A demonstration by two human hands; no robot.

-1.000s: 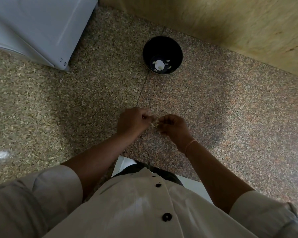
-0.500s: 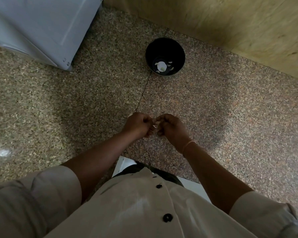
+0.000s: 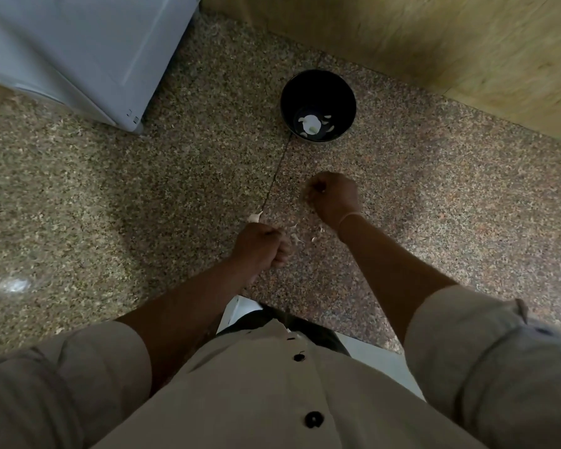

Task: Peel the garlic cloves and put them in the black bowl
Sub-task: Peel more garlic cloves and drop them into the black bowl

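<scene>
Black bowl (image 3: 305, 89): upright, peeled cloves (image 3: 311, 123) inside.
Left hand (image 3: 261, 251): curled, garlic piece (image 3: 254, 217) at its far edge.
Right hand (image 3: 332, 197): curled, nearer bowl, contents hidden.
Peel scraps (image 3: 295, 236): on desk (image 3: 434, 205) between hands.

Dim, warm indoor light seen through a wide-angle lens.

The speckled tabletop (image 3: 467, 205) is weakly and evenly lit, with a soft, darker shadow pooled around the hands and to their left, and one small pale glare spot (image 3: 13, 284) near the left edge. The inside of the black bowl (image 3: 318, 89) sinks almost into darkness; only pale bits at its bottom catch light. The right hand (image 3: 332, 196) is smeared by motion, the left hand (image 3: 259, 247) a little crisper. The near shirt (image 3: 272, 400) and sleeves are soft and stretched, and the lines of the far white appliance (image 3: 78, 50) and wooden wall (image 3: 434, 37) bow towards the corners.
</scene>
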